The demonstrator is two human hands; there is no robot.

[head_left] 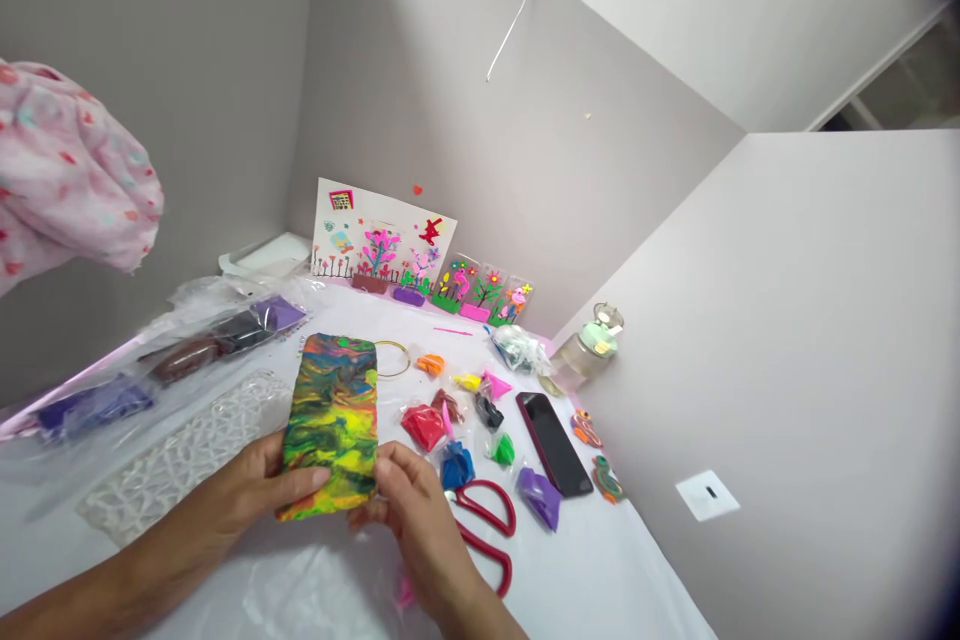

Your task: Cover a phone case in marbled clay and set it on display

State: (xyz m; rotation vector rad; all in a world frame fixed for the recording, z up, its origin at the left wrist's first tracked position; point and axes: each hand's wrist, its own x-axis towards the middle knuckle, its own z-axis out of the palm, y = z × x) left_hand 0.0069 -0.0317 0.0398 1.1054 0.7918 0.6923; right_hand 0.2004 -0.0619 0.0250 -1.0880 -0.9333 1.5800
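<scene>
A flat rectangular slab covered in marbled clay [334, 420], in yellow, green, blue and orange swirls, is held up tilted above the table. My left hand [259, 485] grips its lower left edge, the thumb lying across the front face. At the lower right edge, the fingers of my right hand [409, 495] pinch the slab, with some fingertips hidden behind it. Just beyond my right hand lie red-handled scissors [504, 510], partly covered by that hand. Small wrapped lumps of clay, among them a blue one [457, 466] and a red one [424, 427], lie close by.
A phone [555, 443], a purple clay packet [540, 498] and a bottle [589, 350] are on the right. Bagged clay [195, 355] and a clear textured sheet [187, 450] lie left. A decorated picture board [382, 235] leans against the back wall.
</scene>
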